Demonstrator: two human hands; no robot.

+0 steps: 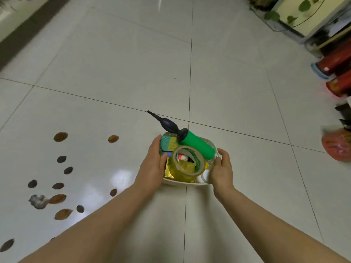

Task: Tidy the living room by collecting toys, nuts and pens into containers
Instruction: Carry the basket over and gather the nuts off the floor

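Observation:
A white bowl (182, 182) sits on the tiled floor, piled with toys. On top lies a green hand pump (197, 146) with a black nozzle pointing up and left. A roll of clear tape (187, 164), a green tin (168, 143) and a gold packet are also inside. My left hand (152, 166) grips the bowl's left side. My right hand (222, 168) grips its right rim, fingers curled over the edge. Several brown nuts (60, 137) lie scattered on the floor to the left.
A small grey fluffy scrap (38, 201) lies among the nuts. At the right edge are red cylinders (334, 61) on coloured trays, an orange bag (338, 147) and a glass-topped stand with leaves (296, 14). A dark skirting (28, 29) runs along the far left.

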